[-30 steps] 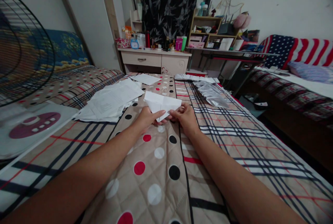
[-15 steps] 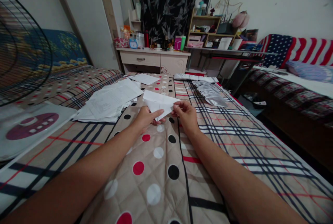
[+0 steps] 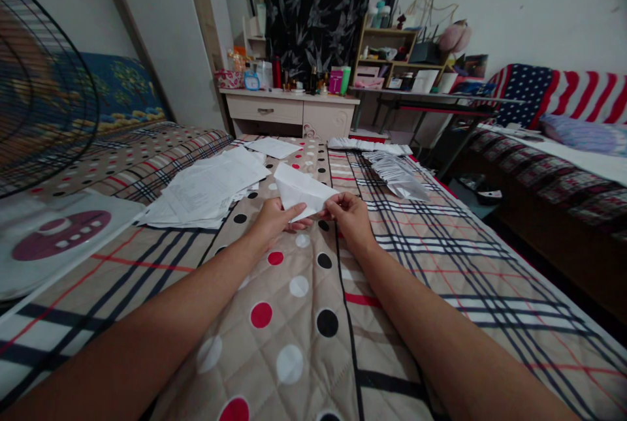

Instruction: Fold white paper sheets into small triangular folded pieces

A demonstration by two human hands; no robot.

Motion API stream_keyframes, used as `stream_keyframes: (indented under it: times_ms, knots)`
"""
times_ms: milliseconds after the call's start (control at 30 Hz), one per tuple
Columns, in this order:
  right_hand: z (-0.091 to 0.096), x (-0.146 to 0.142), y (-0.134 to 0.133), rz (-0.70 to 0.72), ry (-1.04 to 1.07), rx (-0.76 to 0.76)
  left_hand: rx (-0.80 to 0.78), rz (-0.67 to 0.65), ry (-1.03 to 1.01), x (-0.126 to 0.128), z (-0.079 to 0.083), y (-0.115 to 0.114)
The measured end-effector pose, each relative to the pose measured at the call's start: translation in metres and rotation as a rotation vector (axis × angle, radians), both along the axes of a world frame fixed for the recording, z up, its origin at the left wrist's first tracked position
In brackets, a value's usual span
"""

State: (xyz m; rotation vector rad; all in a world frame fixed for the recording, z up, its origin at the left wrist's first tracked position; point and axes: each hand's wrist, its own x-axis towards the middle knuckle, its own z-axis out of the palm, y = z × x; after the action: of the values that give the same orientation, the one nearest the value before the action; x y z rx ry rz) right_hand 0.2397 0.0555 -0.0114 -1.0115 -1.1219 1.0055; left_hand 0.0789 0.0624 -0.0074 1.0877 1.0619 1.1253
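A bedspread (image 3: 294,326) (part plaid, part polka dots) fills the lower frame. Left of centre lies a loose pile of white papers (image 3: 210,183); right of centre, a fanned stack of thin pale pieces (image 3: 394,176). At frame centre is a folded white sheet (image 3: 302,186), its lower edge clasped by the left hand (image 3: 275,217), thumb on top. The right hand (image 3: 351,217) pinches its right corner.

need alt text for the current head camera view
A person's left hand and right hand hold a folded white paper over a dotted and plaid bedcover. A loose pile of papers lies to the left, a fanned row of folded-looking papers to the right, and a pale dresser stands beyond.
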Motion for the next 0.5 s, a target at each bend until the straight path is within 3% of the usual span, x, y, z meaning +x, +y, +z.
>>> stream_keyframes:
  times_ms: [500]
  knots:
    - [0.0036,0.0015,-0.0007,-0.110,-0.023,-0.080,-0.023,-0.006,-0.002,0.0014,0.0028,-0.0016]
